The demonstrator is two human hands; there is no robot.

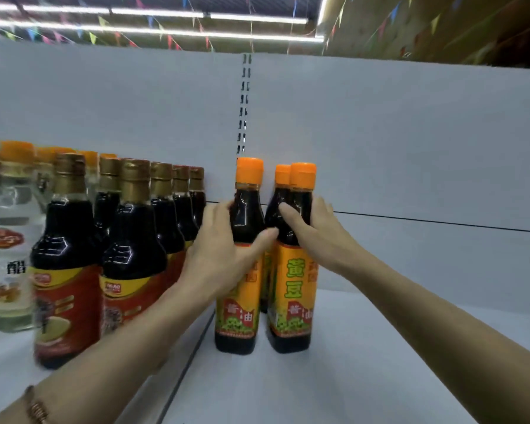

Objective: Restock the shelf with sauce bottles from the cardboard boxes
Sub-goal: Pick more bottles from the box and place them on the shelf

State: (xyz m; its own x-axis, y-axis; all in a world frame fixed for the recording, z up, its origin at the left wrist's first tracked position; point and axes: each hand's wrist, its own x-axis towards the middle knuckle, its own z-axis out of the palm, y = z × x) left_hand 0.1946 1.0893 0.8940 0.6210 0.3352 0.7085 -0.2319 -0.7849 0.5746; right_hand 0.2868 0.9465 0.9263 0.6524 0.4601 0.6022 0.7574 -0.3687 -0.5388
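Observation:
Dark sauce bottles with orange caps and orange-yellow labels stand upright on the white shelf (364, 362). My left hand (224, 255) wraps around the left bottle (242, 316) at its shoulder. My right hand (315, 237) grips the right bottle (291, 301) just below its neck. A third orange-capped bottle (280, 179) stands directly behind the right one, mostly hidden. No cardboard box is in view.
Rows of dark sauce bottles with gold caps and red labels (68, 270) fill the shelf's left section. Clear vinegar bottles (10, 255) stand at the far left. A white back panel (410, 148) with a slotted upright rises behind. Bare shelf stretches to the right.

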